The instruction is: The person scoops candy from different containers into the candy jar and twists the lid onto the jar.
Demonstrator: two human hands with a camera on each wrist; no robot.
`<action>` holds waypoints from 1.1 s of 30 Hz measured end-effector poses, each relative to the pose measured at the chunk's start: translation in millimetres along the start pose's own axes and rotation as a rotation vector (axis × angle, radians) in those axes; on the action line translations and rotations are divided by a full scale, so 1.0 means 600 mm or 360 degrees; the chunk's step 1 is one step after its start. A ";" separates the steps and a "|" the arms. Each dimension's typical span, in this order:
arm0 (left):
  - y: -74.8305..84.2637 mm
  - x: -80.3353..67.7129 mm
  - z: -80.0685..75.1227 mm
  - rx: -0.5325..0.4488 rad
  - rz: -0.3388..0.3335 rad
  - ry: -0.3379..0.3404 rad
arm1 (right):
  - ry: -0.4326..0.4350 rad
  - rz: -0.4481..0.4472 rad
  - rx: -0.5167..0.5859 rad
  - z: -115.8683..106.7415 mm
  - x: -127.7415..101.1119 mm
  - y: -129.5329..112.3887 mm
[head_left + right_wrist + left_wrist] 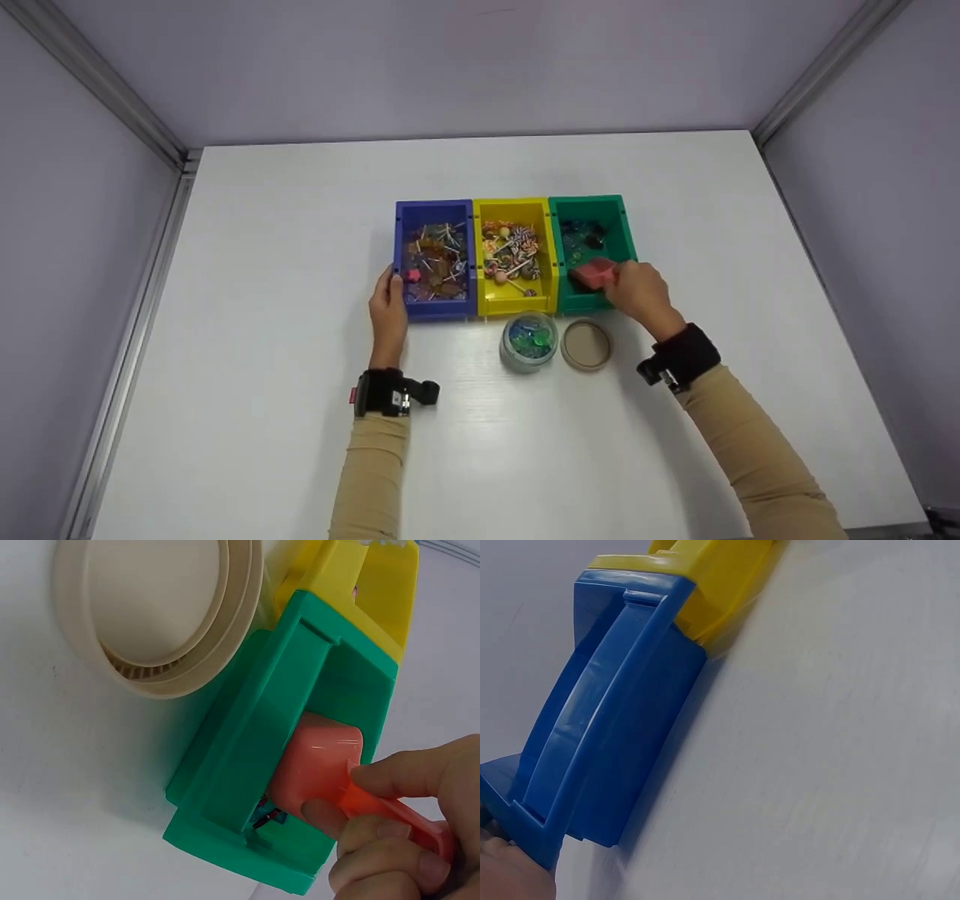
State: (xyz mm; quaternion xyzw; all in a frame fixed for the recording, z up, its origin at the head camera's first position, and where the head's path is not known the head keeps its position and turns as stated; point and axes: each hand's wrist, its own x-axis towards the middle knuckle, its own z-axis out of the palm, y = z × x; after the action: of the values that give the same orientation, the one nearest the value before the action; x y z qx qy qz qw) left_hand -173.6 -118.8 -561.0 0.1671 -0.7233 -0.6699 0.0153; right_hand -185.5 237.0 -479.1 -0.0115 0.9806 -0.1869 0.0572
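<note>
My right hand [641,294] grips the handle of a red scoop [319,769], whose head dips into the green bin [621,232]. Dark and blue-green pieces [583,236] lie in that bin. My left hand [388,307] holds the left wall of the blue bin [641,697] near its front corner; some of its fingers are hidden behind the wall. In front of the bins stands a clear jar [529,343] filled with blue and green pieces. Its beige lid [587,345] lies beside it, hollow side up.
Between the blue and green bins sits a yellow bin [516,306] with small swirled lollipops [517,251]. Amber and clear stick candies [439,259] fill the blue bin. The three bins adjoin in a row on a white table [285,300], with grey walls around.
</note>
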 end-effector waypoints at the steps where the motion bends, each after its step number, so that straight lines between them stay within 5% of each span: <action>1: 0.000 0.000 0.000 0.0001 -0.0003 -0.0003 | -0.0001 -0.0001 -0.0002 0.000 0.002 0.000; 18: -0.003 0.002 0.000 0.0000 0.0025 0.0007 | 0.0078 -0.0011 0.0046 0.012 0.015 0.001; 33: 0.004 -0.002 -0.004 -0.0039 -0.0008 -0.0010 | 0.0009 0.0064 0.0103 0.030 0.032 -0.006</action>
State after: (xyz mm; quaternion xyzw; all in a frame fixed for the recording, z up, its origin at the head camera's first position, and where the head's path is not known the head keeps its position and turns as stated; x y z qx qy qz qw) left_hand -172.4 -120.6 -558.3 0.1664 -0.7148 -0.6792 0.0134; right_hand -202.5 226.5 -496.3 0.0106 0.9743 -0.2173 0.0586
